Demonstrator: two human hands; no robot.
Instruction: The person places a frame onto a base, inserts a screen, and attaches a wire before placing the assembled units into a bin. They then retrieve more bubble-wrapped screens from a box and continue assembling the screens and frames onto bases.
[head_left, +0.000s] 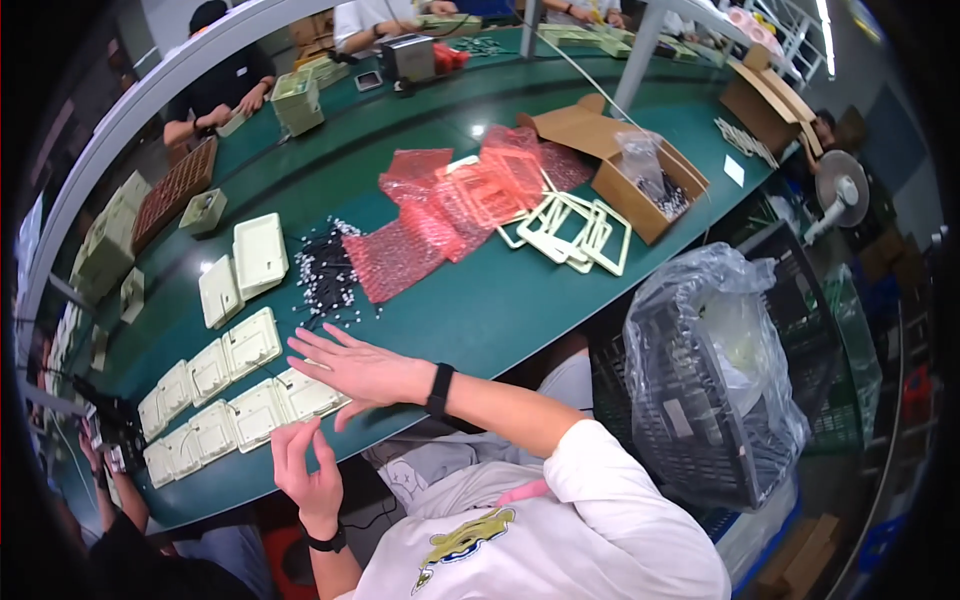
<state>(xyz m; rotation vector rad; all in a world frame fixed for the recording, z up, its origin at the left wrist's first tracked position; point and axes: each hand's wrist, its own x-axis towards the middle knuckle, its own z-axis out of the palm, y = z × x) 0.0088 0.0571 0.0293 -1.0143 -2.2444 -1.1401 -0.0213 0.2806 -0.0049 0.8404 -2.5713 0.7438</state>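
My right hand [365, 372] reaches over the bench palm down, fingers spread and nothing in them. Under it, partly hidden, lies the end cream plastic housing [308, 393] of the near row. My left hand [308, 480] is raised at the bench's front edge, its fingers loosely bent and apart, with nothing visible in them. The near row of housings [212, 428] extends left from my hands. Behind it runs a second row of similar housings [210, 368]. Just beyond my right fingertips is a pile of short black cables [325, 268] with white ends.
Two larger cream covers [260, 254] lie farther back. Red bubble wrap [420, 240] and loose cream frames [575, 232] cover the middle, beside an open cardboard box [645, 190]. A plastic-lined crate [690, 410] stands at my right. Co-workers sit across the green bench [470, 335] and at my left.
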